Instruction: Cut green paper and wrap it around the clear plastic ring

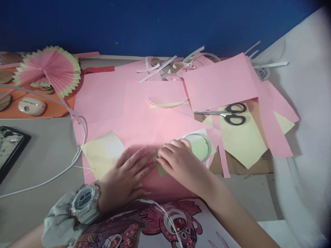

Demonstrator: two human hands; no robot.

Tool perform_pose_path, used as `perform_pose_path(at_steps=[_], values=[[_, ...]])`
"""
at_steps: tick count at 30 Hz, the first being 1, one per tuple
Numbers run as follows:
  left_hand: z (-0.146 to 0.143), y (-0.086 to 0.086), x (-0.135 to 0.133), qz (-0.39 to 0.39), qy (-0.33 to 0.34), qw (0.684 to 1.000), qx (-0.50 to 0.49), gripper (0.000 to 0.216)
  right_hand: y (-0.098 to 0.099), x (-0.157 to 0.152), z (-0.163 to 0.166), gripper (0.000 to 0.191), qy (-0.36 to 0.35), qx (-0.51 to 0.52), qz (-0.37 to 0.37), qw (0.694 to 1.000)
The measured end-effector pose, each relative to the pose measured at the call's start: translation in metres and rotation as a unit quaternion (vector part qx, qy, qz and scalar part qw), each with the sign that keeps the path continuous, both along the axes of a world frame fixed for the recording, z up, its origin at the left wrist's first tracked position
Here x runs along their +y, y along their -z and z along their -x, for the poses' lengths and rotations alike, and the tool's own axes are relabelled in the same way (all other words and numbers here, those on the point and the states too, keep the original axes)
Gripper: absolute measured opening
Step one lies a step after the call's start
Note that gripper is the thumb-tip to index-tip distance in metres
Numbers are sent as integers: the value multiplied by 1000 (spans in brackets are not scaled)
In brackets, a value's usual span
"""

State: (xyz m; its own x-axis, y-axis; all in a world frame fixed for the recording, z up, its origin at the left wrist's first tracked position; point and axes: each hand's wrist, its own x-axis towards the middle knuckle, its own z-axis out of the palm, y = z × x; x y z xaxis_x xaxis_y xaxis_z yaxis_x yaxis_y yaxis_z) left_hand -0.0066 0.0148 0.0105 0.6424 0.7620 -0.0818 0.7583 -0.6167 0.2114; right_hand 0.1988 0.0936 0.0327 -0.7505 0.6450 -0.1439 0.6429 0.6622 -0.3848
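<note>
My left hand lies flat on pink paper, fingers stretched out to the right and holding nothing. Its fingertips come close to my right hand, whose fingers are curled and pinched low over the sheet. What they grip, if anything, is mostly hidden; a small pale edge shows at the fingertips. Beyond the right knuckles is a white ring, perhaps a tape roll, over a white and green paper piece. A yellow and white paper piece lies just past my left hand.
Scissors with black handles lie at the right on yellow paper. Pink sheets and white strips are strewn behind. A pleated paper fan, a mouse and a white cable are at the left.
</note>
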Motion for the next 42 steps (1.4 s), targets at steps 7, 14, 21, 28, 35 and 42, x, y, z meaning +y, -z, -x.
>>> perform_pose_path(at_steps=[7, 14, 21, 28, 35, 42], values=[[1, 2, -1, -8, -6, 1000, -26, 67, 0, 0, 0, 17, 2, 0, 5, 1000], [-1, 3, -2, -13, -26, 998, -56, 63, 0, 1, 1, 16, 2, -5, 7, 1000], [0, 2, -2, -16, -18, 999, -40, 67, 0, 0, 0, 16, 3, -1, 2, 1000], [-3, 2, -1, -21, -10, 1000, -2, 73, 1, -1, 0, 16, 9, 5, 1, 1000], [-1, 5, -3, -38, -4, 999, -8, 66, -1, -6, 5, 12, 36, 8, -19, 999], [-2, 1, -2, -36, 2, 999, 18, 72, -1, -9, 7, 6, 51, 12, -21, 998]])
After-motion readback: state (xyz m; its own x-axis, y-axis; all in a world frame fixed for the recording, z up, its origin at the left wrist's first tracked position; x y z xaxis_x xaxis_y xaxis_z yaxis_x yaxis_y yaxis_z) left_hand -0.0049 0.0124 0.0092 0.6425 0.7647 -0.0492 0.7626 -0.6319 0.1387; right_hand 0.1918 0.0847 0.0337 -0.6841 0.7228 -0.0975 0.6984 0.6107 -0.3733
